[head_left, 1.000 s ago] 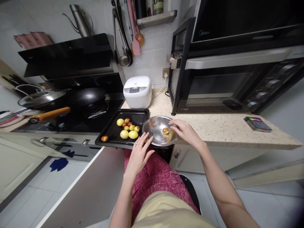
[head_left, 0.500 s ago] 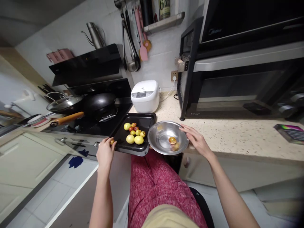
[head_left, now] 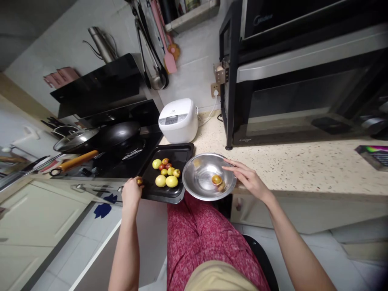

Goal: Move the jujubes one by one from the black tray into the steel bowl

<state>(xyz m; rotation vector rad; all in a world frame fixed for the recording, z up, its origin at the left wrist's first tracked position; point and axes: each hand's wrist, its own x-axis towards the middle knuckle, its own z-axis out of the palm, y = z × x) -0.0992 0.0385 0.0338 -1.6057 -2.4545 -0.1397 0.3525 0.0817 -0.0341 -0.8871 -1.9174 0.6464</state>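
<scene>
My left hand point(head_left: 131, 192) is closed round a small brownish-yellow jujube point(head_left: 140, 182) beside the left edge of a black baking tray point(head_left: 148, 186). On the tray lie several green-yellow and red-brown jujubes point(head_left: 171, 181) of different sizes, grouped near its middle. Touching the tray's right side stands a shiny metal bowl point(head_left: 194, 178) with a brown-and-yellow jujube point(head_left: 216, 180) in it, mirrored in the bowl's wall. My right hand point(head_left: 247, 178) is open, its fingers stretched out over the bowl's right rim; whether they touch it I cannot tell.
A white rice cooker point(head_left: 178, 120) stands behind the tray. On the left is a stove with a black wok point(head_left: 119, 135) and a lidded pan point(head_left: 75, 139), whose wooden handle point(head_left: 79, 161) points forward. A black oven point(head_left: 287, 105) stands on the speckled counter point(head_left: 297, 169) at right.
My right fingers have slid from the bowl's outer edge to over its rim and stretched out. My left hand has turned slightly around the jujube. The whole view has tilted and shifted.
</scene>
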